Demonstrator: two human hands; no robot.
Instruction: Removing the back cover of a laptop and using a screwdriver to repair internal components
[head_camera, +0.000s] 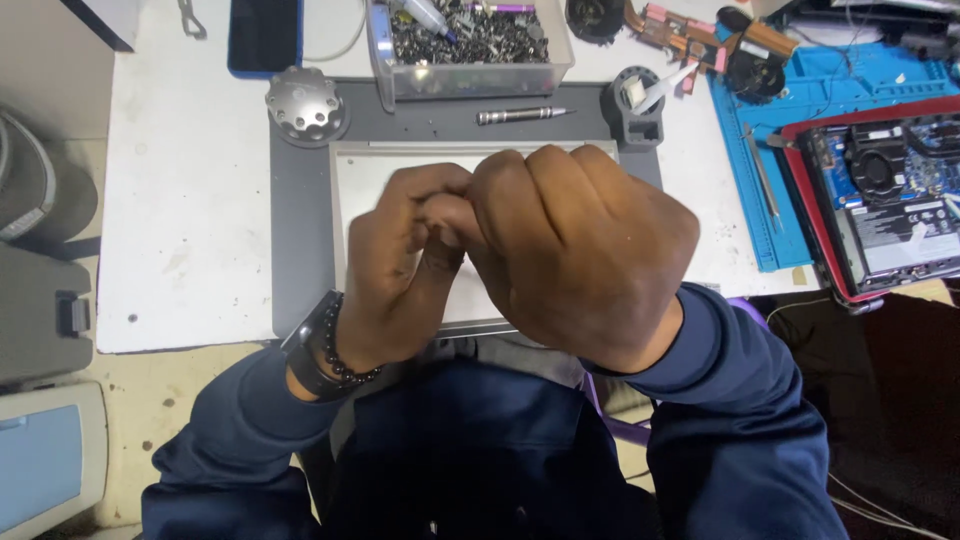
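Grey mat (300, 230), tray (355, 175) under hands (500, 250)

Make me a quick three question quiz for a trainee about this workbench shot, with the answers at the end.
1. True or false: the left hand and right hand are apart, each at its own end of the grey mat.
2. Which lies just behind the hands? A) the silver screwdriver B) a hammer C) a pair of scissors
3. Fill in: the clear bin holds small loose metal ____.

Key:
1. False. The hands are pressed together over the silver panel; whether they pinch anything is hidden.
2. A
3. Parts, apparently screws.
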